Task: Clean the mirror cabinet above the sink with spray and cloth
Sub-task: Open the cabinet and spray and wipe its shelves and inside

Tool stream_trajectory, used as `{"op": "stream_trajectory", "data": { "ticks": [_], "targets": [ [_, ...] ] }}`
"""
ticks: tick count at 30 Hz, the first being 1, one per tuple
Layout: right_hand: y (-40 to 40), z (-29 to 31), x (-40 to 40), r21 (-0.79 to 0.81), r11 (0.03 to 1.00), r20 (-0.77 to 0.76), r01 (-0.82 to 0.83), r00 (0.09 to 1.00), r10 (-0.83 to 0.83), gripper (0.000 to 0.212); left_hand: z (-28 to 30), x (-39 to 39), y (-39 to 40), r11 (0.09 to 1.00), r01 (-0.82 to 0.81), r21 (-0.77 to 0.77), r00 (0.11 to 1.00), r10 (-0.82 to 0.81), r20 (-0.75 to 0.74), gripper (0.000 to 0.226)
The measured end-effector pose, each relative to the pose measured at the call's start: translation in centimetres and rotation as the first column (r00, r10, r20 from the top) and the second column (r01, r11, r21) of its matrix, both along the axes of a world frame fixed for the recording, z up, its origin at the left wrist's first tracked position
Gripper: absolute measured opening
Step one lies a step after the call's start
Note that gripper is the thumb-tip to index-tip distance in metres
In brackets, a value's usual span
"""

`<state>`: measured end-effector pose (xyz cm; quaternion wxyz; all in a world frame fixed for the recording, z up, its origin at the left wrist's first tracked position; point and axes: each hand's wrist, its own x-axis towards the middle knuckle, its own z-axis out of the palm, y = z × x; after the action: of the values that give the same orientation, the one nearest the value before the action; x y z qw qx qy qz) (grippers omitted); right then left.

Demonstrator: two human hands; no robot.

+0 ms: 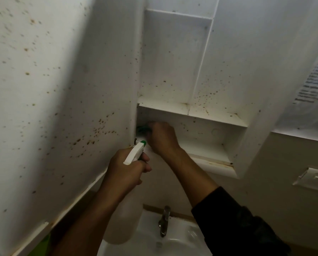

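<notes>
Cabinet [191,111] open above the sink [180,237] — brown specks on door and shelves. Left hand [126,169] grips the spray bottle [125,215], nozzle toward the lower shelf. Right hand [162,137] presses a green cloth [142,128] into the shelf's left corner.

- One open cabinet door [58,100], white and speckled with brown spots.
- One cabinet [250,100] with three visible compartments: two upper, one lower.
- One spray bottle [125,215], with one white-and-green trigger head.
- One green cloth [142,128], mostly hidden.
- Two hands: left hand [126,170], right hand [162,138].
- One sink [174,242].
- One tap [164,220].
- One printed paper sheet [315,74].
- One wall socket plate [314,179].
</notes>
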<state>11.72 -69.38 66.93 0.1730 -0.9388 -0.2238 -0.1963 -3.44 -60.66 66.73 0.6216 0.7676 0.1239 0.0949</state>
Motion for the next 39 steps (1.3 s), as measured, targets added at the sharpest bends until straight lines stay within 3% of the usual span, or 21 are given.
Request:
{"op": "stream_trajectory", "data": {
  "ticks": [7, 11, 16, 27, 39],
  "targets": [
    [-2.1, 0.9, 2.5, -0.060, 0.956, -0.265, -0.287, 0.928, 0.262, 0.035, 0.0, -1.0, -0.3, 1.000, -0.015, -0.005, 1.000, 0.015, -0.002, 0.014],
    [-3.9, 1.1, 1.7, -0.055, 0.895, -0.276, -0.443, 0.868, 0.413, 0.042, 0.2, -1.4, -0.8, 0.999, -0.027, -0.020, 1.000, 0.027, -0.008, 0.015],
    [-6.9, 0.9, 0.9, -0.073, 0.873, -0.231, -0.481, 0.860, 0.455, 0.047, 0.6, -1.6, -1.6, 1.000, -0.015, -0.024, 1.000, 0.015, -0.014, 0.015],
    [-13.9, 1.0, -2.2, -0.042, 0.922, -0.201, -0.385, 0.907, 0.369, 0.036, 0.6, -1.6, -3.2, 0.999, 0.039, -0.026, 0.999, -0.039, -0.021, 0.016],
    [-16.9, 2.1, -6.9, -0.215, 0.974, -0.153, -0.071, 0.988, 0.039, 0.042, 1.0, -1.7, -4.3, 0.992, 0.127, -0.021, 0.992, -0.127, -0.008, 0.015]
  ]
}}
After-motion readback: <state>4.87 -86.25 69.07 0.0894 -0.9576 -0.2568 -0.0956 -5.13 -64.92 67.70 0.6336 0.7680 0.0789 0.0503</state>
